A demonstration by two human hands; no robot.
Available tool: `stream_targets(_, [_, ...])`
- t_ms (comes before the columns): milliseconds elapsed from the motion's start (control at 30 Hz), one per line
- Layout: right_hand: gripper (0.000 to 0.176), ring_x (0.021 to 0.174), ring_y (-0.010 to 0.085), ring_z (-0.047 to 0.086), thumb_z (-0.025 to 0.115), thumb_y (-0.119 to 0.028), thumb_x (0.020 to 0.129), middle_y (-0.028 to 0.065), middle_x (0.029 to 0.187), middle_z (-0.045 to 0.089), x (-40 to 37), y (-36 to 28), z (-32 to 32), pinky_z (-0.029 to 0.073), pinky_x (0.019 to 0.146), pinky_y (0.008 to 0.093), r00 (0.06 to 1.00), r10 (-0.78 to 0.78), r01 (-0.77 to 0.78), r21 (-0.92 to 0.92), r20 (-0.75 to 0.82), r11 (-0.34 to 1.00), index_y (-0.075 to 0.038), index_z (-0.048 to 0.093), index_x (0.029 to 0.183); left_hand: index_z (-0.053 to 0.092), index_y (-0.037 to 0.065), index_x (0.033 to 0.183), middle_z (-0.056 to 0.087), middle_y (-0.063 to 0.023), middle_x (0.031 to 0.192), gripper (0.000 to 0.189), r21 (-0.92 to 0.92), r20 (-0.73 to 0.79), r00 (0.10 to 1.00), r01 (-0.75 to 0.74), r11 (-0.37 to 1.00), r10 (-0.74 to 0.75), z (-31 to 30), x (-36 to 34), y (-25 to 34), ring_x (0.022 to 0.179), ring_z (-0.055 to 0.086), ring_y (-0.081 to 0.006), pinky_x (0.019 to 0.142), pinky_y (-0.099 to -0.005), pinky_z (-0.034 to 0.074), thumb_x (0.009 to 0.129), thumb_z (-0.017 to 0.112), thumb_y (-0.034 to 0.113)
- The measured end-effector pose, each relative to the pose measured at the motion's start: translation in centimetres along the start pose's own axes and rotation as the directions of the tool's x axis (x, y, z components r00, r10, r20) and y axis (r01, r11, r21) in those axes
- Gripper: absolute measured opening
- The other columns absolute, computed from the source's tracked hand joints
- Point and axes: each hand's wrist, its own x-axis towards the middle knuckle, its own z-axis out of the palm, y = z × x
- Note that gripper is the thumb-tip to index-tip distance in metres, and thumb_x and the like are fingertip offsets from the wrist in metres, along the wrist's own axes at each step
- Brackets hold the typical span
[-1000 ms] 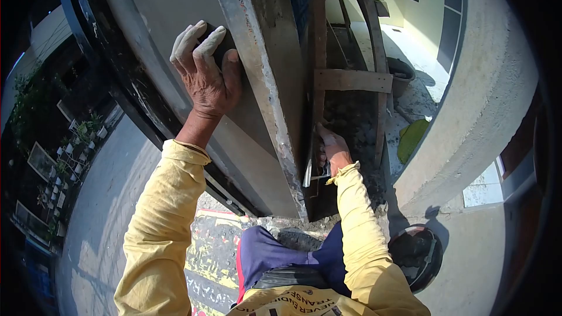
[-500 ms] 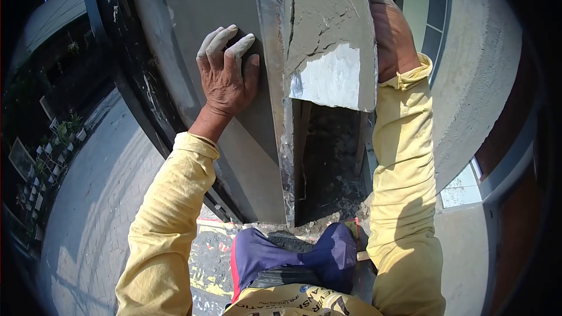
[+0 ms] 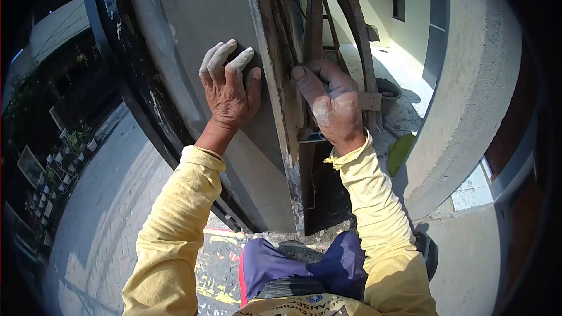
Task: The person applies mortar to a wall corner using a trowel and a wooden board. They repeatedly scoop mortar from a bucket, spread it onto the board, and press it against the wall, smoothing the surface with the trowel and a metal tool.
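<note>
My left hand [image 3: 230,90] rests on the smooth grey plastered face of the column [image 3: 199,17], its fingers grey with dust, apart and slightly bent. It holds nothing. My right hand [image 3: 332,102] is closed beside the column's narrow side [image 3: 281,52], thumb uppermost and fingers curled. What it grips is mostly hidden. A small pale plate with holes [image 3: 370,101] sticks out to the right of the hand, and a shiny metal edge [image 3: 310,136] shows below it. A raised metal strip [image 3: 264,35] runs along the column's corner.
Dark wooden legs [image 3: 354,23] stand behind my right hand. A bucket [image 3: 387,90] stands on the sunlit floor beyond. To the right rises a curved concrete wall [image 3: 474,76]. A black metal post [image 3: 137,82] borders the column at left, beside a paved road [image 3: 111,199] and potted plants [image 3: 76,140].
The mortar-covered board in front of my right hand is no longer seen face-on. My right hand has moved left and down to the column's side. My left hand has stayed almost still.
</note>
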Motion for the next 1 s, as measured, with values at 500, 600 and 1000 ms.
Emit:
stream_targets(500, [0.024, 0.067, 0.0124, 0.060, 0.070, -0.020, 0.088, 0.0100, 0.077, 0.068, 1.5, 6.6, -1.4, 0.048, 0.065, 0.0273, 0.990, 0.025, -0.059, -0.240, -0.141, 0.969, 0.002, 0.065, 0.097, 0.052, 0.011, 0.123, 0.043, -0.0153, 0.130, 0.038, -0.054, 0.068, 0.998, 0.000, 0.999, 0.003, -0.2, 0.3, 0.2, 0.125, 0.037, -0.0368, 0.105, -0.0480, 0.027, 0.087, 0.058, 0.020])
stream_targets(600, [0.028, 0.063, 0.0217, 0.061, 0.066, -0.027, 0.091, 0.0145, 0.074, 0.067, 6.1, 8.3, -1.3, 0.047, 0.063, 0.0315, 0.991, -0.044, 0.008, -0.266, -0.128, 0.964, 0.001, 0.067, 0.095, 0.052, 0.010, 0.124, 0.043, -0.0159, 0.130, 0.038, -0.063, 0.055, 0.998, 0.001, 0.998, 0.002, -0.1, 0.2, 0.2, 0.124, 0.038, -0.0373, 0.105, -0.0480, 0.028, 0.087, 0.058, 0.020])
stream_targets(1000, [0.042, 0.093, 0.0508, 0.057, 0.058, -0.041, 0.090, 0.0290, 0.092, 0.064, -14.6, 18.5, -3.1, 0.047, 0.078, 0.0519, 0.727, 0.665, -0.658, -0.452, -0.172, 0.602, -0.001, 0.068, 0.095, 0.052, 0.011, 0.123, 0.043, -0.0154, 0.130, 0.037, -0.056, 0.046, 0.999, -0.006, 0.998, 0.009, -0.1, 0.3, 0.4, 0.124, 0.037, -0.0363, 0.105, -0.0473, 0.027, 0.088, 0.059, 0.021])
